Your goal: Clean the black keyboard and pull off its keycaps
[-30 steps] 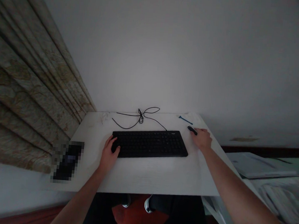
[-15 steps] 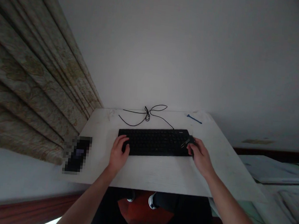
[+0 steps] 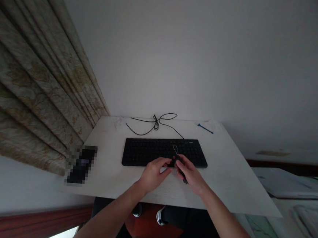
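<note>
"What's in the head view?"
"My right hand (image 3: pixel 191 173) has its grip closed round a black wire-pronged tool (image 3: pixel 184 179), by the near edge of the keyboard (image 3: pixel 142 151). My left hand (image 3: pixel 152 174) pinches close beside; whether that grip holds anything, I can't tell."

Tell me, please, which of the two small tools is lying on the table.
The blue tool, lying beyond the right end of the keyboard; the black tool, with its wire loop, is held in the right hand.

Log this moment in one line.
right hand: holding black wire-ended tool; left hand: fingers at same tool; black rectangular keyboard: on white table; thin blue stick: near far edge
</note>
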Action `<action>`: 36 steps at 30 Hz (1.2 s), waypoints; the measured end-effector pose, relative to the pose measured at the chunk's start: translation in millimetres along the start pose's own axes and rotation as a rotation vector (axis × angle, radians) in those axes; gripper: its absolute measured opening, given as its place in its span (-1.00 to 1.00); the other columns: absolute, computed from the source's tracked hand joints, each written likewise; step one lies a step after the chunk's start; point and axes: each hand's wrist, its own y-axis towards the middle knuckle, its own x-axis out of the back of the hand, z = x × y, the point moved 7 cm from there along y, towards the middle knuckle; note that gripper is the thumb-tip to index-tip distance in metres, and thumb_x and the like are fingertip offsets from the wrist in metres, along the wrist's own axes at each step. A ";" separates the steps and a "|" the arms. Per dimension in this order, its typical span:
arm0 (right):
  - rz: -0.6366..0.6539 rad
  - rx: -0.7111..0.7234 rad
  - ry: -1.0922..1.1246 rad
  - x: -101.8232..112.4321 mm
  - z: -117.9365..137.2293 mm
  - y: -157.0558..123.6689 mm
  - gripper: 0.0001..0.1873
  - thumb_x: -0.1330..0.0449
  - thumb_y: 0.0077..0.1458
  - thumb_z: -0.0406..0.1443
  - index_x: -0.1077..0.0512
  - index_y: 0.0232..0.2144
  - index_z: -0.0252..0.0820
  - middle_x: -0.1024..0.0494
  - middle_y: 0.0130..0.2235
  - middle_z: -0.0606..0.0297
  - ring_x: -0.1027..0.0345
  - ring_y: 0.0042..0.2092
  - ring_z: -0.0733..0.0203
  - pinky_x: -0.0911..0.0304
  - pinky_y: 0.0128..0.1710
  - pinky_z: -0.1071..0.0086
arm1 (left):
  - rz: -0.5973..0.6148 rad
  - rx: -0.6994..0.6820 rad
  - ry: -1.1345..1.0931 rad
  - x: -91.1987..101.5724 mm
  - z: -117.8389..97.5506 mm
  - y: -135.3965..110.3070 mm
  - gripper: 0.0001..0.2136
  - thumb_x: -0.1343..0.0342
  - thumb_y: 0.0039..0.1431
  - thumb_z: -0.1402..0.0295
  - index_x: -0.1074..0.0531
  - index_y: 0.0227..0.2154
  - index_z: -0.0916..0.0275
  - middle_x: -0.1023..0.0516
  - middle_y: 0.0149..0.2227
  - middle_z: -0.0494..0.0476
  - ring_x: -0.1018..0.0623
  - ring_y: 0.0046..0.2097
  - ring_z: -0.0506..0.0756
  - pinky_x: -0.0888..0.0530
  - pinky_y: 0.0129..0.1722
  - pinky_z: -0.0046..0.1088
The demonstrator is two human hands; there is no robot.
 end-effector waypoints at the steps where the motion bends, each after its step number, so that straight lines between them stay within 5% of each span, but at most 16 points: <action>1: -0.006 0.001 -0.022 7.4 2.6 2.9 -0.62 -0.33 0.07 0.02 -0.46 -0.22 -0.11 -0.48 -0.38 0.38 -0.12 -0.57 0.43 0.02 -0.61 0.47 | 0.000 -0.021 0.031 4.7 0.3 0.3 -0.76 -0.14 0.27 0.34 -0.51 -0.02 0.18 -0.61 -0.10 0.16 -0.60 -0.12 0.10 -0.55 -0.03 -0.31; 4: -0.080 -0.008 -0.006 43.5 12.3 15.5 -0.60 -0.38 -0.01 -0.01 -0.45 -0.23 -0.12 -0.56 -0.31 0.30 -0.12 -0.57 0.43 -0.01 -0.60 0.45 | -0.062 -0.031 0.138 35.4 14.2 7.3 -0.80 -0.09 0.27 0.39 -0.54 -0.09 0.17 -0.61 -0.13 0.16 -0.59 -0.10 0.11 -0.53 -0.01 -0.29; 8: -0.259 0.022 -0.021 115.4 28.4 34.9 -0.52 -0.40 -0.08 -0.04 -0.47 -0.14 -0.11 -0.40 -0.51 0.42 -0.20 -0.52 0.32 -0.12 -0.53 0.43 | -0.253 0.114 0.262 110.2 66.0 25.5 -0.78 -0.02 0.25 0.45 -0.53 -0.14 0.21 -0.59 -0.15 0.15 -0.58 -0.12 0.10 -0.53 -0.01 -0.28; 12: -0.526 -0.004 -0.450 186.0 40.4 49.2 -0.63 -0.25 0.04 0.01 -0.47 -0.29 -0.16 -0.41 -0.52 0.34 -0.28 -0.49 0.22 -0.16 -0.51 0.38 | -0.362 0.269 0.501 177.4 122.7 40.7 -0.73 0.00 0.19 0.47 -0.51 -0.11 0.28 -0.55 -0.06 0.25 -0.55 0.00 0.18 -0.48 0.11 -0.18; 15: -0.567 -0.033 -0.970 206.6 47.2 61.2 -0.68 -0.10 0.22 -0.08 -0.47 -0.29 -0.20 -0.52 -0.39 0.15 -0.42 -0.33 0.06 -0.25 -0.34 0.27 | -0.358 0.321 0.709 200.8 148.6 49.0 -0.65 -0.01 0.19 0.44 -0.46 0.03 0.31 -0.48 0.08 0.32 -0.46 0.16 0.24 -0.37 0.23 -0.12; 20: -0.475 -0.052 -1.484 199.6 41.1 77.0 -0.63 0.00 0.34 -0.15 -0.47 -0.06 -0.25 -0.53 -0.10 -0.04 -0.46 -0.08 -0.05 -0.28 -0.16 0.22 | -0.348 0.420 0.903 206.0 167.3 52.0 -0.53 -0.01 0.24 0.36 -0.35 0.19 0.38 -0.26 0.31 0.47 -0.27 0.33 0.35 -0.27 0.29 -0.04; 25: -0.495 -0.016 -1.561 190.9 37.7 82.0 -0.59 0.03 0.36 -0.12 -0.46 0.02 -0.22 -0.50 -0.03 -0.03 -0.45 -0.06 -0.03 -0.30 -0.14 0.21 | -0.281 0.551 0.879 204.3 181.0 46.4 -0.58 0.05 0.26 0.35 -0.41 0.14 0.34 -0.39 0.23 0.46 -0.39 0.25 0.35 -0.31 0.23 0.02; 29: -0.513 0.045 -1.596 185.4 42.5 84.2 -0.58 -0.02 0.32 -0.14 -0.46 0.05 -0.24 -0.50 -0.01 -0.11 -0.41 -0.02 -0.12 -0.30 -0.11 0.11 | -0.406 0.532 0.741 207.8 174.4 34.9 -0.61 0.03 0.24 0.35 -0.42 0.09 0.33 -0.44 0.16 0.43 -0.39 0.23 0.35 -0.31 0.23 0.08; 33: -0.696 0.185 -1.535 179.2 54.7 66.5 -0.50 -0.06 0.27 -0.11 -0.42 0.12 -0.29 -0.45 0.09 -0.19 -0.29 0.11 -0.30 -0.21 0.02 -0.10 | -0.467 0.381 0.509 178.7 146.5 11.8 -0.61 -0.01 0.26 0.27 -0.39 0.09 0.31 -0.41 0.15 0.35 -0.38 0.25 0.24 -0.26 0.32 -0.08; 36: -0.818 0.254 -1.250 171.2 46.2 36.7 -0.46 -0.03 0.26 -0.06 -0.45 0.08 -0.34 -0.50 0.03 -0.18 -0.36 0.08 -0.24 -0.22 0.06 -0.05 | -0.375 0.400 0.376 138.0 128.3 -11.1 -0.53 -0.13 0.20 0.17 -0.34 0.15 0.21 -0.28 0.28 0.28 -0.28 0.34 0.25 -0.20 0.36 -0.07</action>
